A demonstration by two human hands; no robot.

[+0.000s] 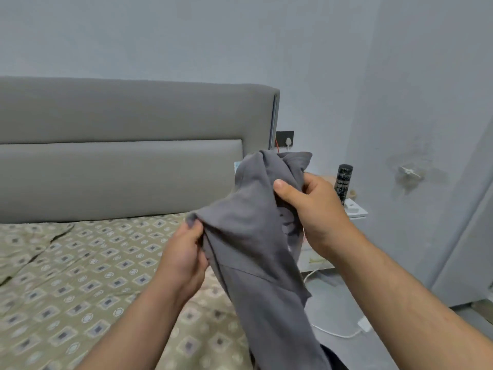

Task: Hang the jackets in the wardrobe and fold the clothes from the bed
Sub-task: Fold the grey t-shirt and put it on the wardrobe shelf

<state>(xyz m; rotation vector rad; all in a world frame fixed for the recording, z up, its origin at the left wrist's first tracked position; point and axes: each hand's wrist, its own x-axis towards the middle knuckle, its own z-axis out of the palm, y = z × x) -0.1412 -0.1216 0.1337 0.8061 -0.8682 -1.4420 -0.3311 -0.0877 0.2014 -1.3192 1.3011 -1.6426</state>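
Observation:
A grey collared garment [253, 236] hangs in the air over the right edge of the bed [80, 276]. My left hand [184, 257] pinches a fold of it at the left side. My right hand [312, 212] grips the bunched cloth just below the collar, thumb on top. The rest of the garment drops down between my forearms and out of the bottom of the view. No other clothes show on the patterned bedspread.
A grey padded headboard [120, 150] runs along the back. Right of the bed stands a white bedside table [354, 209] with a dark bottle [344, 185]. A white cable and charger [362, 324] lie on the floor. A wall socket [285, 141] sits behind.

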